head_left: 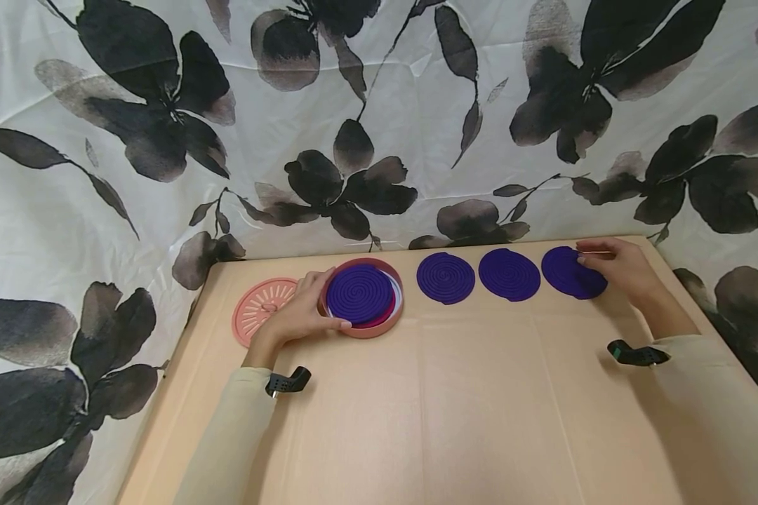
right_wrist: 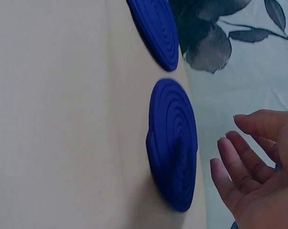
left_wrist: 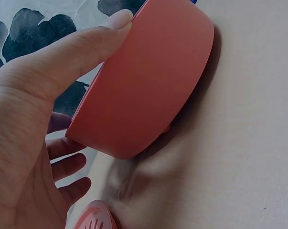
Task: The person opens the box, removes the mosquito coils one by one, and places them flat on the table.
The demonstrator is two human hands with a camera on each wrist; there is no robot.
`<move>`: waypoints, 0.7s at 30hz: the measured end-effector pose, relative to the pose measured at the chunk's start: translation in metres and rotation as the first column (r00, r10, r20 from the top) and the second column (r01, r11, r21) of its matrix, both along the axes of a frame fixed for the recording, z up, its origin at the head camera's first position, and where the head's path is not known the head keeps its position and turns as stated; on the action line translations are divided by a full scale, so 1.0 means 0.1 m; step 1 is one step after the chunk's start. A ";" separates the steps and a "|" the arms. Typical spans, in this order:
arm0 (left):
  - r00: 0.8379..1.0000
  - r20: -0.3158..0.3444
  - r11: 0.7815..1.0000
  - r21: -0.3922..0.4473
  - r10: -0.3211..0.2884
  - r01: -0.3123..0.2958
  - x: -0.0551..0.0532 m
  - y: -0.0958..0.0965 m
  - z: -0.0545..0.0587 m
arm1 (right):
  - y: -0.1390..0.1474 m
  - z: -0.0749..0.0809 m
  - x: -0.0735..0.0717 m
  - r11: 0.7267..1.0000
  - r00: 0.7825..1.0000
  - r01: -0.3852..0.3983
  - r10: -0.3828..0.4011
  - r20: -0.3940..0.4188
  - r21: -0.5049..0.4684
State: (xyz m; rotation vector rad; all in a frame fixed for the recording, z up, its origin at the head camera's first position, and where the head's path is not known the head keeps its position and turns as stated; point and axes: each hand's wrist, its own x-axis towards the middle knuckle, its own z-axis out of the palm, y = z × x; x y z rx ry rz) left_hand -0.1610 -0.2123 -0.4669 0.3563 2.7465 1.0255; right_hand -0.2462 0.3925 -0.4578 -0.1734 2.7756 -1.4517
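Note:
My left hand (head_left: 303,308) grips a round, coral-pink holder (head_left: 396,319) from its left side. The thumb (left_wrist: 117,21) lies at the holder's rim in the left wrist view, and other fingers curl behind its wall. Inside the holder a purple-blue spiral coaster (head_left: 360,293) tops a stack, with magenta and white edges showing beneath. At the table's far right, my right hand (head_left: 622,266) hovers beside another purple-blue spiral coaster (head_left: 571,272). In the right wrist view its fingers are loosely bent and apart from that coaster.
Two more purple-blue coasters, a middle one (head_left: 509,274) and a left one (head_left: 445,278), lie in a row along the back edge. A pink slotted disc (head_left: 259,301) lies left of the holder, partly behind my left hand. Floral cloth (head_left: 417,126) hangs behind the table (head_left: 467,407).

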 end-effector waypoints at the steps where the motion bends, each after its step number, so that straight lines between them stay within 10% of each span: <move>1: 1.000 -0.001 1.000 -0.002 0.000 0.000 0.00 0.00 0.00 | -0.02 0.00 0.00 1.000 1.000 -0.002 0.002 -0.002 0.004; 21: 1.000 -0.011 1.000 -0.013 0.002 -0.002 0.00 0.00 -0.01 | -0.70 0.16 -0.06 0.988 0.988 -0.153 0.152 0.032 0.033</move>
